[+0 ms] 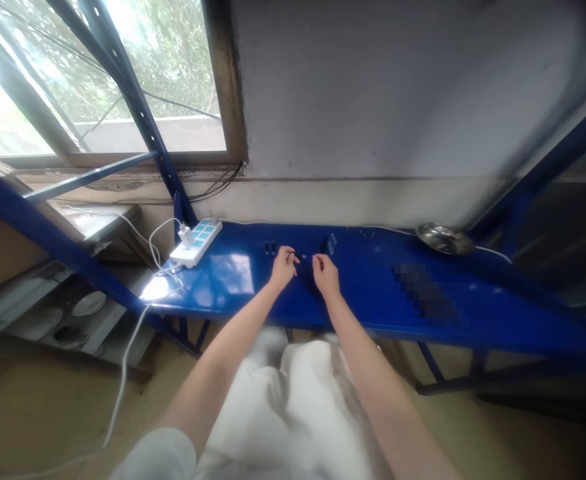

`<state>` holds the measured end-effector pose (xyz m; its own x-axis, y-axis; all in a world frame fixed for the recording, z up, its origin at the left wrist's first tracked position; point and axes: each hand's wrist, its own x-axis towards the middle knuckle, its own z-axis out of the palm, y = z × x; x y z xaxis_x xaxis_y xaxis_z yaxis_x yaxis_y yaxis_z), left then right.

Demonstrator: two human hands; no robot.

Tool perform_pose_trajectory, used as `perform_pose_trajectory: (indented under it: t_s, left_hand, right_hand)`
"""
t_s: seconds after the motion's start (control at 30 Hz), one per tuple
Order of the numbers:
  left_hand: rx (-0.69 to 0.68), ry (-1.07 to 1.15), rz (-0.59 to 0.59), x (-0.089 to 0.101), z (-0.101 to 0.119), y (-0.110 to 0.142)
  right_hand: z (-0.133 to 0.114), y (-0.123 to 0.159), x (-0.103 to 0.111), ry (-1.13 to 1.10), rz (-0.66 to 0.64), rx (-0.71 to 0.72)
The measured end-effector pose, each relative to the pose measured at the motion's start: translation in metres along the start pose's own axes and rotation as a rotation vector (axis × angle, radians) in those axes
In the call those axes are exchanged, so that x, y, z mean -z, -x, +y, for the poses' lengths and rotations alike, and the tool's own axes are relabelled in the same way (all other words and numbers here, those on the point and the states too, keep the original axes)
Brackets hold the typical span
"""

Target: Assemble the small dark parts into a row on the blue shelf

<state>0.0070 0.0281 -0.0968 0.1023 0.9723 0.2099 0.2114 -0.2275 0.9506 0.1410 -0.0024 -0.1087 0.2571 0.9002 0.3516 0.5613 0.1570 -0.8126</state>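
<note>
My left hand [285, 268] is closed in a pinch over the blue table [367, 300]. Its fingertips grip a small black stick-like piece [299, 255] with a pale end pointing toward my other hand. A short gap away, my right hand [327, 273] has thumb and fingers pressed together; whatever they hold is too small to make out. Two short black pieces [270, 247] stand or lie just beyond my left hand. Behind my right hand are a dark piece [324, 244] and several small clear pieces [333, 243].
A white power strip [197, 243] with a plugged-in charger [186, 236] lies at the table's left end. Toward the back right sits a shiny metal dish [445, 239]. A blurred-out dark object [425, 291] lies nearer. Blue metal posts [145, 127] rise at both sides.
</note>
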Motion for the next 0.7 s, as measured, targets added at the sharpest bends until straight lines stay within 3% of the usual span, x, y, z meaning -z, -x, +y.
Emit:
perform_pose_trajectory:
  t_s: [0.1, 0.27, 0.7]
  left_hand:
    - [0.046, 0.197, 0.003, -0.009, -0.002, 0.014]
    - [0.094, 0.347, -0.012, -0.013, -0.001, 0.025]
    - [0.105, 0.31, 0.023, -0.014, -0.005, 0.028]
  right_hand:
    - [0.002, -0.001, -0.002, 0.061, -0.032, 0.018]
    - [0.004, -0.001, -0.005, 0.102, -0.095, 0.093]
    - [0.0, 0.004, -0.004, 0.04, -0.057, 0.157]
